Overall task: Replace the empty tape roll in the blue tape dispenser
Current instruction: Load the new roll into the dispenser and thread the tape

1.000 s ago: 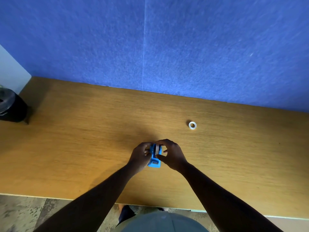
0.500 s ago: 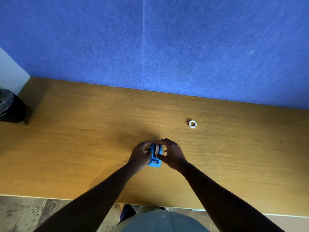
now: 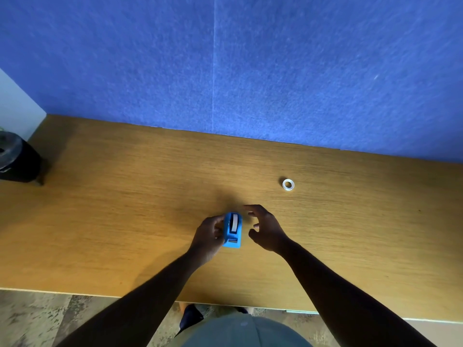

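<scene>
Head view, looking down on two bare forearms reaching over a wooden desk [image 3: 125, 221]. Left hand [image 3: 209, 236]: curled against the left side of the blue dispenser [image 3: 233, 230], its fingers lying along that side wall; whether the thumb wraps the near end cannot be told. Right hand [image 3: 266, 229]: spread, fingers apart and slightly bent, just beside the dispenser's right side with a narrow strip of desk showing between them; it holds nothing.

Dispenser: stands on the desk between the two hands, its long axis running away from the person, cutter end nearest the person. A white roll [image 3: 234, 222] sits in its slot, seen edge-on from above as a pale band.

Small white ring [image 3: 288, 184]: lies flat on the desk, beyond and to the right of the right hand, well apart from the dispenser, a short shadow on its left.

Black container [image 3: 17, 159]: stands at the far left edge of the desk, cut by the picture's border.

Blue felt panel [image 3: 250, 71]: rises along the back of the desk, with a vertical seam near the middle. A patterned floor [image 3: 37, 319] shows below the desk's near edge.
</scene>
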Available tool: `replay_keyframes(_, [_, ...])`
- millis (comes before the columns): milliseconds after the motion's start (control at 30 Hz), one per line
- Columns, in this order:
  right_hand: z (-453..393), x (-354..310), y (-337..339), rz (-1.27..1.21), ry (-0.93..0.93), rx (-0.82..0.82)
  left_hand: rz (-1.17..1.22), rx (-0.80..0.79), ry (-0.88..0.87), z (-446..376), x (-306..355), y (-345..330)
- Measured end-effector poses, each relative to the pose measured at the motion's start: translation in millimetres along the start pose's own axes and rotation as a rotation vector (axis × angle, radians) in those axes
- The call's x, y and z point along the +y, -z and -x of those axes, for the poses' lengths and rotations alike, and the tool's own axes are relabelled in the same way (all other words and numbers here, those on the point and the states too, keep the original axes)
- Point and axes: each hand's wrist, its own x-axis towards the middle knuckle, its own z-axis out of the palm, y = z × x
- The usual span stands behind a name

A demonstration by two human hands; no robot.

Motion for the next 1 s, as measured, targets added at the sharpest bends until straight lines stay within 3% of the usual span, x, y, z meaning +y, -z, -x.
replay_keyframes(133, [-10.1,-6.1,4.1,0.081,0.012,-0.089,-0.124,-0.024,-0.021,6.6,-4.8,-10.8])
replay_keyframes(367, [-37.9,-27.9,12.0,0.426,0.279,-0.301,-0.121,0.003,-0.046,6.6,1.6,-16.7])
replay_keyframes(567, [-47.8,-28.3,16.3,0.558,0.379,-0.304,-0.107,0.042,-0.051,9.4,2.9,-18.6])
replay_keyframes(733, [-41.9,-18.7,17.1,0.487,0.331,-0.277,-0.115,0.091,-0.021,11.1,-0.3,-18.7])
replay_keyframes(1000, [-4.9,6.6,11.0,0.141,0.085,-0.11,-0.163,0.128,-0.124,6.2,-2.4,-13.6])
